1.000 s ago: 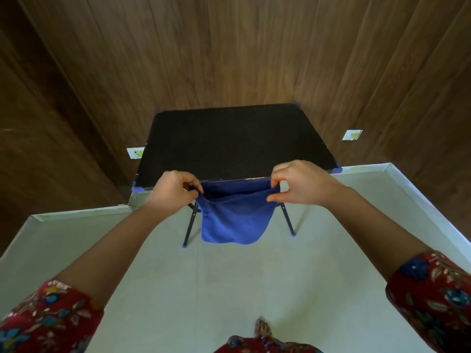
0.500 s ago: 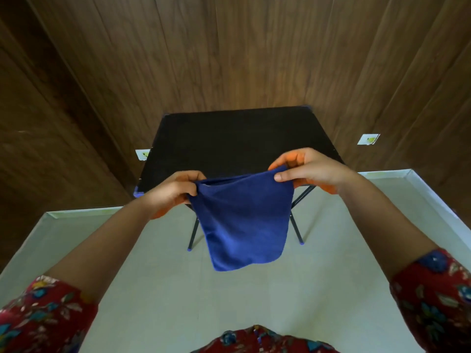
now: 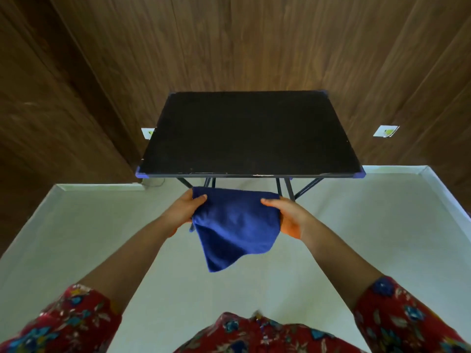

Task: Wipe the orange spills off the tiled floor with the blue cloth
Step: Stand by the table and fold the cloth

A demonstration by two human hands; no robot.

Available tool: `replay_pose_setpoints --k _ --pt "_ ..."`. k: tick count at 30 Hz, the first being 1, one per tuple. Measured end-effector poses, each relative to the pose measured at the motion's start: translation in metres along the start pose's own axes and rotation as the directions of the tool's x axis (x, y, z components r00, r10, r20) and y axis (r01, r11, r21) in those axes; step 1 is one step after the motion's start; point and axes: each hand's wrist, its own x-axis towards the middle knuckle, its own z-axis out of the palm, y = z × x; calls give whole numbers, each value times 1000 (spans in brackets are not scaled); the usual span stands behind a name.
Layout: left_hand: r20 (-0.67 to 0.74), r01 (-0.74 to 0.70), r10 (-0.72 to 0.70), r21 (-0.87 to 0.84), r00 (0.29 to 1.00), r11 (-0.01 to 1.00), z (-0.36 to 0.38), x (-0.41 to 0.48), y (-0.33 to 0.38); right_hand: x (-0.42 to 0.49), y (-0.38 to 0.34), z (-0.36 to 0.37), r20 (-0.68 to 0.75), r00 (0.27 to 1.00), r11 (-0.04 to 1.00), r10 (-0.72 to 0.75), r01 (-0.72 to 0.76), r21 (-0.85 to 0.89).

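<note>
Change since earlier frames: both hands had dropped from in front of the table edge to below it, and the cloth hung longer, with 1 corner pointing down.
Wall (image 3: 254,42): dark wood panelling filled the top of the view, with 2 small white plates (image 3: 386,130) low on it, 1 on each side of the table.
Floor (image 3: 356,238): pale and plain, edged by a light skirting; orange spills could not be made out on the part in view.
Table (image 3: 247,133): 1 black folding table with blue corner caps stood against the wall, its thin legs crossing beneath.
Sleeves (image 3: 407,319): 2 red floral sleeves framed the bottom corners.
Blue cloth (image 3: 234,225): 1 cloth, held in the air between the 2 hands, in front of the table legs and well above the floor; its top edge ran hand to hand and the rest sagged to a point.
Left hand (image 3: 186,207): closed around the cloth's left upper edge, thumb on top, fingers tucked behind.
Right hand (image 3: 285,212): gripped the right upper edge, thumb lying across the fabric, palm tinted orange.
</note>
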Motion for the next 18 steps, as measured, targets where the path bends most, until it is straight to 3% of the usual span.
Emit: replay_pose_setpoints --k 3,5,7,8,9,11,12,14,16,17,18 --pt "-17 66 -64 101 998 993 7 3 -13 9 19 -4 -191 981 967 23 -70 -245" --pt "-51 90 -85 111 995 990 10 4 -23 14 25 -4 -294 955 958 -30 -57 -281" --pt "-52 58 -53 97 997 994 12 6 -26 14 19 -3 -227 964 920 -137 39 -391" --pt "-27 35 -32 107 999 994 12 6 -25 14 14 -4 -138 972 845 -192 93 -526" --pt "-9 -2 4 176 1000 984 11 7 -23 13 10 -6 -45 968 703 -248 147 -696" --pt "4 -87 96 472 995 877 8 9 -17 13 3 -8 83 923 279 -375 198 -940" --pt "8 -123 150 611 989 782 6 9 -12 11 -3 -8 110 895 138 -433 186 -973" --pt "37 -159 199 748 979 645 1 6 2 7 -17 -9 133 860 47 -493 179 -983" --pt "144 -238 193 714 970 659 -11 4 14 4 -37 -17 179 886 96 -428 241 -966" --pt "193 -252 168 596 967 762 -18 0 22 0 -49 -22 189 909 247 -371 292 -924" --pt "231 -229 141 415 963 880 -24 -5 30 -8 -62 -23 189 930 485 -315 329 -810"
